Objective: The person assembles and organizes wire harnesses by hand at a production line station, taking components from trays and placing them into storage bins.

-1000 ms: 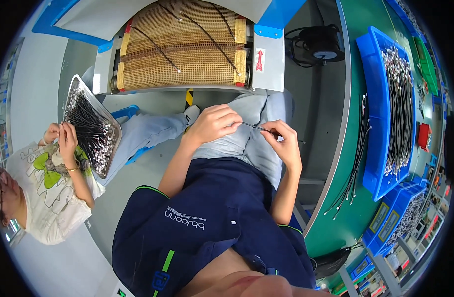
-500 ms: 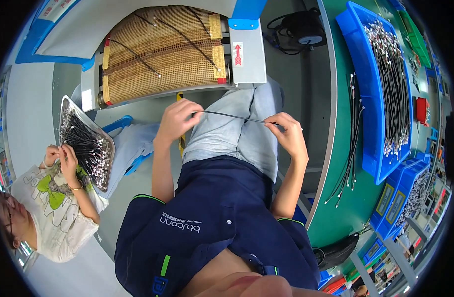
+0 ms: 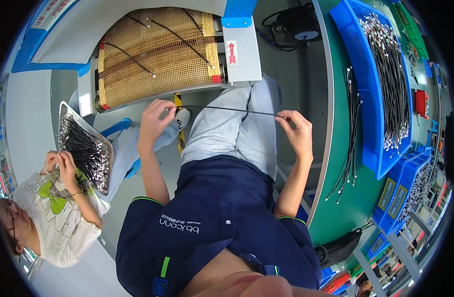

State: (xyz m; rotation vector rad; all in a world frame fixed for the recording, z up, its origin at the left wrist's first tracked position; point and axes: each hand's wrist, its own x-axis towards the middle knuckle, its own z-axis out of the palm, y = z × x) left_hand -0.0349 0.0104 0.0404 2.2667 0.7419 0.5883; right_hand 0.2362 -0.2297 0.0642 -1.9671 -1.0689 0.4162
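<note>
A thin black cable (image 3: 227, 108) is stretched almost level between my two hands, above my lap. My left hand (image 3: 157, 118) pinches its left end between thumb and fingers. At the other end, my right hand (image 3: 296, 131) grips the cable in a similar pinch. Beyond my hands, several black cables with pale tips lie spread on the tan mesh belt (image 3: 123, 74) of a machine. Off to the right, a loose bunch of black cables (image 3: 352, 133) rests on the green table (image 3: 331, 218).
A blue bin (image 3: 368, 128) full of black cables stands on the table, with more blue bins (image 3: 392, 198) nearer. At left, a seated co-worker's hands (image 3: 64, 166) are beside a tray (image 3: 111, 163) of cables. A black cable reel (image 3: 301, 24) sits beyond the machine.
My hands have moved apart, the left one leftward and the right one slightly rightward, so more of the cable shows between them. The view has shifted slightly.
</note>
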